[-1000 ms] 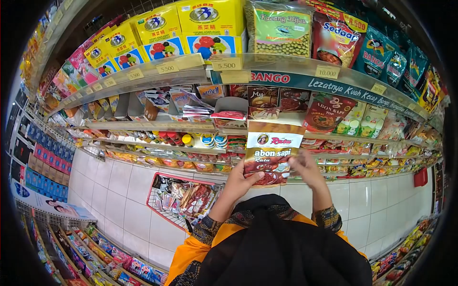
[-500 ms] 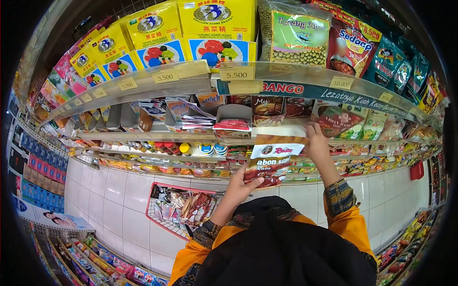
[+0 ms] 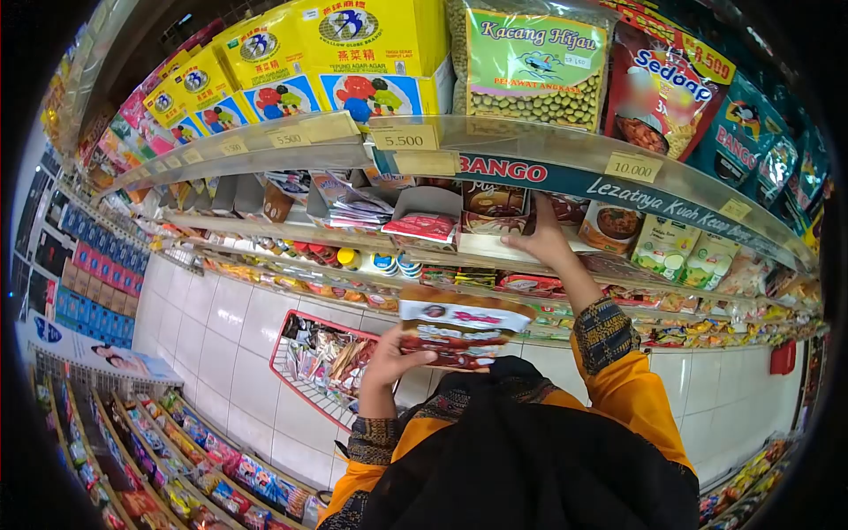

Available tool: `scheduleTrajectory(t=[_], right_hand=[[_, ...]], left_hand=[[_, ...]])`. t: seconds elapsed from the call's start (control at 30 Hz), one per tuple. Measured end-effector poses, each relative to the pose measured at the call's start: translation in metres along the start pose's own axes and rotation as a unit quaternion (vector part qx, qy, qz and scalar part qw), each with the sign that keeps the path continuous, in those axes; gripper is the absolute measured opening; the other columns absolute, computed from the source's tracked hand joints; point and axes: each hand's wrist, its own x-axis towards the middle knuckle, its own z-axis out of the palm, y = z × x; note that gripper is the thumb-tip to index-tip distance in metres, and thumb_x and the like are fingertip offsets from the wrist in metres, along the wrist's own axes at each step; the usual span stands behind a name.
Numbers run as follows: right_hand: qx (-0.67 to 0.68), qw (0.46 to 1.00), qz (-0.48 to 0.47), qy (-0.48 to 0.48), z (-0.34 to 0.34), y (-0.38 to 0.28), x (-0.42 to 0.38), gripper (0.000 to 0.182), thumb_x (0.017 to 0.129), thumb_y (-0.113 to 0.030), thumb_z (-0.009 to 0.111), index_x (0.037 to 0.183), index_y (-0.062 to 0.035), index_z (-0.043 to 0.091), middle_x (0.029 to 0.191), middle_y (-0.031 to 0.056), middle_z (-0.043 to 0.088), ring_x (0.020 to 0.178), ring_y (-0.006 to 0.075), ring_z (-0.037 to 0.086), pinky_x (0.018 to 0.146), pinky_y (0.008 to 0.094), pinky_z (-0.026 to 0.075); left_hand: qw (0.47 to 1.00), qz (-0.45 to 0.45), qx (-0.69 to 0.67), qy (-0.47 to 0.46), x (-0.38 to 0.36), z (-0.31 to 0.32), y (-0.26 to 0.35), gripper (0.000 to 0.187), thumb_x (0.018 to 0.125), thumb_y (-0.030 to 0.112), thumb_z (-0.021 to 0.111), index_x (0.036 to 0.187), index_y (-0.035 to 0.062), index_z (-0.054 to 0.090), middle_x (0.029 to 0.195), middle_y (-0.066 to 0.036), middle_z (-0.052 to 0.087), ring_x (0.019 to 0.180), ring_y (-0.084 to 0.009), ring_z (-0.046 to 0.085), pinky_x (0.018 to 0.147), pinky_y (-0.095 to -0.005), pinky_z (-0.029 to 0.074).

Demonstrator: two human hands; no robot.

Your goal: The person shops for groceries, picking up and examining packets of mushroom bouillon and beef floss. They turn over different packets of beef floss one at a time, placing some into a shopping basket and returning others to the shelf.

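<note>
My left hand (image 3: 389,360) is closed on the lower left edge of a brown and white packet of abon sapi (image 3: 464,327), held low in front of my body. My right hand (image 3: 549,240) reaches into the shelf below the Bango strip, thumb and fingers spread apart. Its fingertips are right by the brown packets (image 3: 496,200) standing there. To the right of that hand is a pack with a bowl of food pictured on it (image 3: 609,225).
A red-rimmed shopping cart (image 3: 287,371) with packets in it stands on the tiled floor at my left. Above, the shelf edge (image 3: 512,132) juts out under yellow agar-agar boxes (image 3: 371,53) and a mung bean bag (image 3: 534,66). Lower shelves hold jars and packets.
My left hand has lowered the abon packet toward my body and to the left. The right hand has left the packet's side and moved up and left into the shelf.
</note>
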Motion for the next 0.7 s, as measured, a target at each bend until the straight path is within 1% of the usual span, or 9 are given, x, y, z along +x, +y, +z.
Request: scheduleTrajectory(t=[0.07, 0.1, 0.17, 0.23, 0.3, 0.37, 0.5, 0.57, 0.7], right_hand=[[0.052, 0.994, 0.093, -0.029, -0.007, -0.011, 0.007, 0.101, 0.051, -0.029, 0.077, 0.125, 0.0024, 0.016, 0.126, 0.0231, 0.028, 0.119, 0.0305, 0.027, 0.098, 0.0323, 0.023], [0.057, 0.994, 0.088, -0.036, -0.006, -0.013, 0.009, 0.101, 0.051, -0.029, 0.077, 0.125, 0.0024, 0.016, 0.126, 0.0231, 0.028, 0.119, 0.0305, 0.027, 0.098, 0.0323, 0.023], [0.1, 0.989, 0.106, -0.008, -0.007, -0.016, 0.011, 0.103, 0.049, -0.029, 0.078, 0.125, 0.0036, 0.017, 0.126, 0.0224, 0.028, 0.118, 0.0311, 0.028, 0.097, 0.0319, 0.024], [0.112, 0.987, 0.118, -0.002, -0.01, -0.024, 0.013, 0.103, 0.048, -0.028, 0.078, 0.125, 0.0038, 0.018, 0.126, 0.0223, 0.029, 0.118, 0.031, 0.028, 0.097, 0.0316, 0.024], [0.125, 0.983, 0.133, 0.002, -0.008, -0.026, 0.013, 0.103, 0.047, -0.028, 0.079, 0.124, 0.004, 0.02, 0.126, 0.0222, 0.029, 0.118, 0.0309, 0.028, 0.097, 0.0314, 0.024], [0.029, 0.991, 0.13, -0.025, -0.007, -0.023, 0.017, 0.1, 0.046, -0.028, 0.079, 0.123, 0.0034, 0.023, 0.124, 0.0222, 0.031, 0.117, 0.0308, 0.03, 0.097, 0.0315, 0.025], [0.087, 0.988, 0.116, -0.048, -0.007, -0.017, 0.024, 0.09, 0.049, -0.03, 0.076, 0.118, 0.0041, 0.029, 0.119, 0.024, 0.035, 0.112, 0.0328, 0.035, 0.094, 0.033, 0.028], [-0.003, 0.996, 0.084, -0.018, -0.01, -0.025, 0.021, 0.09, 0.049, -0.03, 0.076, 0.118, 0.0039, 0.029, 0.117, 0.0229, 0.038, 0.109, 0.0322, 0.039, 0.093, 0.0333, 0.029], [0.014, 0.994, 0.1, -0.037, -0.021, -0.028, 0.01, 0.093, 0.047, -0.028, 0.077, 0.12, 0.0022, 0.028, 0.115, 0.0195, 0.043, 0.106, 0.0293, 0.042, 0.09, 0.0318, 0.033]], left_hand=[[0.995, 0.01, -0.06, 0.078, -0.011, -0.011, -0.004, 0.042, 0.062, -0.004, 0.066, 0.1, 0.0024, 0.051, 0.093, -0.006, 0.058, 0.082, -0.0131, 0.055, 0.074, -0.0271, 0.045], [0.994, -0.002, -0.038, 0.101, -0.018, -0.024, -0.011, 0.041, 0.061, -0.002, 0.067, 0.099, 0.0019, 0.051, 0.094, -0.006, 0.058, 0.082, -0.0135, 0.055, 0.075, -0.0275, 0.045], [0.988, 0.025, -0.047, 0.143, -0.024, -0.023, -0.006, 0.042, 0.06, 0.0, 0.069, 0.098, 0.0011, 0.051, 0.093, -0.006, 0.058, 0.082, -0.0134, 0.055, 0.075, -0.0281, 0.044], [0.987, 0.043, -0.05, 0.148, -0.027, -0.024, -0.01, 0.041, 0.059, 0.002, 0.069, 0.096, 0.0005, 0.052, 0.091, -0.007, 0.059, 0.082, -0.0143, 0.056, 0.075, -0.0288, 0.044], [0.976, 0.079, -0.115, 0.168, -0.029, -0.02, -0.009, 0.039, 0.06, 0.002, 0.069, 0.096, -0.0001, 0.053, 0.089, -0.008, 0.059, 0.082, -0.0159, 0.056, 0.076, -0.0293, 0.044], [0.976, 0.075, -0.118, 0.169, -0.028, -0.019, -0.008, 0.039, 0.059, 0.003, 0.068, 0.095, -0.0017, 0.053, 0.089, -0.01, 0.059, 0.081, -0.0172, 0.057, 0.076, -0.0297, 0.044], [0.97, 0.08, -0.138, 0.186, -0.027, -0.009, -0.001, 0.038, 0.058, 0.002, 0.069, 0.092, -0.0037, 0.053, 0.088, -0.011, 0.059, 0.078, -0.0178, 0.057, 0.074, -0.0304, 0.045], [0.965, 0.085, -0.148, 0.197, -0.026, -0.009, -0.003, 0.036, 0.058, 0.001, 0.069, 0.09, -0.0028, 0.054, 0.087, -0.011, 0.06, 0.078, -0.0177, 0.057, 0.074, -0.0303, 0.045], [0.958, 0.09, -0.166, 0.217, -0.028, -0.008, -0.003, 0.035, 0.058, 0.0, 0.069, 0.089, -0.002, 0.053, 0.086, -0.011, 0.059, 0.078, -0.0175, 0.057, 0.074, -0.0303, 0.045]])
